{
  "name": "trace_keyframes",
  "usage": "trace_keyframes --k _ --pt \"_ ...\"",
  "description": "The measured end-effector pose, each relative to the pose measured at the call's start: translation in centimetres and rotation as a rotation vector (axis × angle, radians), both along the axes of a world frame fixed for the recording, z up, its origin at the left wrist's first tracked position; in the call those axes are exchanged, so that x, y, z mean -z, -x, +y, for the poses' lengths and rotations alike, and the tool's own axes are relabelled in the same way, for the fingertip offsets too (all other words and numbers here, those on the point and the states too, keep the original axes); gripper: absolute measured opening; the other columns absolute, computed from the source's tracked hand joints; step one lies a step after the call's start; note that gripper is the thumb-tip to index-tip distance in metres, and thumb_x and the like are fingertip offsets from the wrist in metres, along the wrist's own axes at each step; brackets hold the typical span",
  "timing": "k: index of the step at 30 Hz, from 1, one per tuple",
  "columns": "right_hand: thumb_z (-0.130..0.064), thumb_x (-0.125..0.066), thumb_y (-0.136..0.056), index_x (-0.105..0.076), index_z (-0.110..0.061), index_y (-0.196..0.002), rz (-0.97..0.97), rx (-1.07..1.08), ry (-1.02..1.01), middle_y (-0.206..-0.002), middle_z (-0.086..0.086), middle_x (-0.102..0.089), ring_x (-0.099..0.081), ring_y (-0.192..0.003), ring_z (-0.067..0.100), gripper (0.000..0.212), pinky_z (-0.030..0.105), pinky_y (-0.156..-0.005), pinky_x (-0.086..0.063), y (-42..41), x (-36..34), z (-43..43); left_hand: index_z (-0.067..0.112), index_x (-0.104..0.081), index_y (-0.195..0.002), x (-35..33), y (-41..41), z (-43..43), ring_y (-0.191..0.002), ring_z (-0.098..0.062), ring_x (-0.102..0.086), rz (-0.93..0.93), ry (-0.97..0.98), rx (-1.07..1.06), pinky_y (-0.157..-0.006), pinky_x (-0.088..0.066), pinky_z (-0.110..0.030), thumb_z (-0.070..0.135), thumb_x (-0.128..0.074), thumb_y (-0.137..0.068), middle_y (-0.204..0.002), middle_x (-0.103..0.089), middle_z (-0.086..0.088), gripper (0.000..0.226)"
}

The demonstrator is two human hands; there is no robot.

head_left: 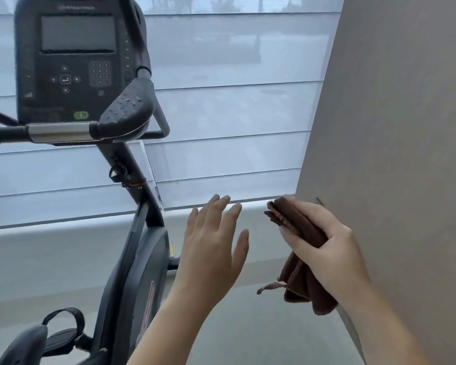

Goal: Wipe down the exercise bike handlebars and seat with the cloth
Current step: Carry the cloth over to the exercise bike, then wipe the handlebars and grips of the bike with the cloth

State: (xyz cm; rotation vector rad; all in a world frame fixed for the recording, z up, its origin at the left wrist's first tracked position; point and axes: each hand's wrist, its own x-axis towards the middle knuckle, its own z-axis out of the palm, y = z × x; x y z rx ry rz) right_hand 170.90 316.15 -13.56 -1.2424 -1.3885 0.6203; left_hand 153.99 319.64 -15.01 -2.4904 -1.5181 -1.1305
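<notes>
Brown folded microfibre cloth (299, 233), lower right of frame, gripped by right hand (324, 243). Left hand (211, 243), centre, open with straight fingers, beside dark grey exercise bike handlebars (127, 111).

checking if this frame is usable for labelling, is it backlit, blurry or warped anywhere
Head view: soft daylight through the window blind backlights the console, which reads dark, its screen blank; no hard shadows or glare; wide-angle bend tilts the wall edge and the blind's lines; the left hand, right hand and cloth are fairly sharp, while the pedal at bottom left looks soft.
</notes>
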Motion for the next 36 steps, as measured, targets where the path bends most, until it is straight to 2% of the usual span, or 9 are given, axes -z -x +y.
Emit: trace_keyframes --k 12,16,23,25,27,28,31,33,36 --pt "-0.013 -0.07 -0.079 -0.065 -0.034 -0.11 -0.067 -0.228 -0.095 -0.11 -0.017 -0.064 -0.058 -0.104 -0.004 0.038 0.004 -0.084 -0.039 6.4 -3.9 20.5 0.004 -0.054 -0.119 -5.0 7.4 17.0 -0.123 -0.035 -0.043 -0.065 -0.17 -0.226 -0.103 -0.03 -0.053 0.025 -0.047 -0.087 -0.127 -0.053 -0.018 0.039" --pt "-0.023 -0.067 -0.075 -0.065 -0.03 -0.111 -0.077 -0.319 -0.161 -0.109 -0.015 -0.063 -0.057 -0.105 -0.002 0.037 0.006 -0.087 -0.039 10.3 -4.1 25.2 0.001 -0.055 -0.117 -6.0 10.8 20.0 -0.124 -0.036 -0.042 -0.041 -0.219 -0.302 -0.101 -0.032 -0.058 0.027 -0.042 -0.087 -0.125 -0.053 -0.02 0.042" --pt "-0.026 -0.066 -0.074 -0.06 -0.045 -0.108 -0.054 -0.386 -0.256 -0.104 -0.018 -0.062 -0.06 -0.098 0.001 0.038 0.007 -0.081 -0.043 13.5 -5.4 31.7 0.002 -0.053 -0.119 -6.4 14.4 22.1 -0.123 -0.034 -0.043 0.039 -0.238 -0.455 -0.101 -0.035 -0.048 0.033 -0.043 -0.085 -0.125 -0.053 -0.019 0.047" --pt "-0.026 -0.066 -0.075 -0.058 -0.046 -0.107 -0.047 -0.394 -0.298 -0.105 -0.013 -0.063 -0.063 -0.092 0.005 0.039 0.019 -0.083 -0.049 14.2 -6.3 34.0 0.002 -0.052 -0.12 -6.6 15.0 22.7 -0.124 -0.034 -0.043 0.083 -0.219 -0.496 -0.1 -0.037 -0.055 0.036 -0.043 -0.085 -0.126 -0.053 -0.019 0.05" --pt "-0.022 -0.067 -0.077 -0.057 -0.04 -0.111 -0.075 -0.456 -0.312 -0.107 -0.006 -0.061 -0.066 -0.087 0.022 0.039 0.036 -0.081 -0.054 14.9 -7.3 36.2 0.002 -0.05 -0.122 -6.9 15.4 23.3 -0.124 -0.035 -0.042 0.135 -0.193 -0.531 -0.098 -0.037 -0.058 0.041 -0.043 -0.084 -0.127 -0.052 -0.019 0.055" --pt "-0.019 -0.068 -0.078 -0.057 -0.037 -0.112 -0.105 -0.477 -0.334 -0.107 -0.004 -0.06 -0.066 -0.087 0.023 0.04 0.037 -0.081 -0.053 15.3 -7.9 37.2 0.002 -0.049 -0.124 -6.9 15.7 23.5 -0.125 -0.035 -0.042 0.157 -0.181 -0.544 -0.098 -0.036 -0.058 0.044 -0.043 -0.084 -0.128 -0.051 -0.019 0.058" --pt "-0.015 -0.069 -0.078 -0.062 -0.026 -0.114 -0.281 -0.445 -0.475 -0.111 -0.004 -0.059 -0.057 -0.104 0.013 0.038 0.017 -0.094 -0.041 16.6 -9.9 40.4 0.001 -0.045 -0.127 -7.1 16.7 23.9 -0.126 -0.033 -0.04 0.198 -0.141 -0.575 -0.103 -0.031 -0.056 0.056 -0.042 -0.081 -0.13 -0.05 -0.018 0.071" --pt "-0.026 -0.069 -0.078 -0.062 -0.025 -0.117 -0.445 -0.445 -0.498 -0.116 -0.001 -0.058 -0.053 -0.109 0.017 0.039 0.023 -0.097 -0.04 17.7 -11.0 42.1 0.0 -0.043 -0.127 -7.0 17.3 24.3 -0.127 -0.033 -0.039 0.232 -0.119 -0.6 -0.105 -0.028 -0.054 0.061 -0.041 -0.078 -0.13 -0.05 -0.018 0.078" --pt "-0.051 -0.063 -0.075 -0.062 -0.029 -0.117 -0.652 -0.394 -0.534 -0.12 0.001 -0.054 -0.048 -0.108 0.025 0.047 0.029 -0.089 -0.039 18.6 -11.1 42.8 0.0 -0.042 -0.128 -6.6 17.6 24.7 -0.128 -0.032 -0.038 0.206 -0.075 -0.617 -0.107 -0.02 -0.048 0.065 -0.04 -0.077 -0.131 -0.049 -0.017 0.082"
